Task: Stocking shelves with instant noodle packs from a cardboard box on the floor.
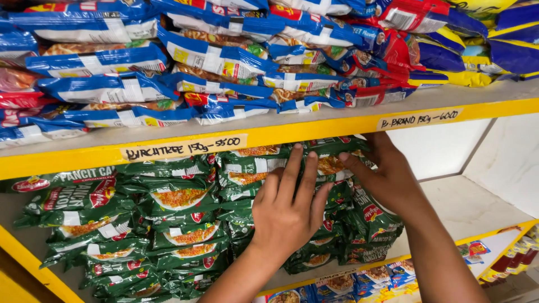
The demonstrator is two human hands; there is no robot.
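On the middle shelf, your left hand (289,210) lies spread flat on the green noodle packets (185,224), steadying the stack. Your right hand (382,174) cups its right end, fingers open, so nothing slides toward the bare side of the yellow shelf edge (314,132).

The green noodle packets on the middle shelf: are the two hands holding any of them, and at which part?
Neither hand clearly grips one. The left hand lies flat on the stacked green packets; the right hand presses the stack's right side.
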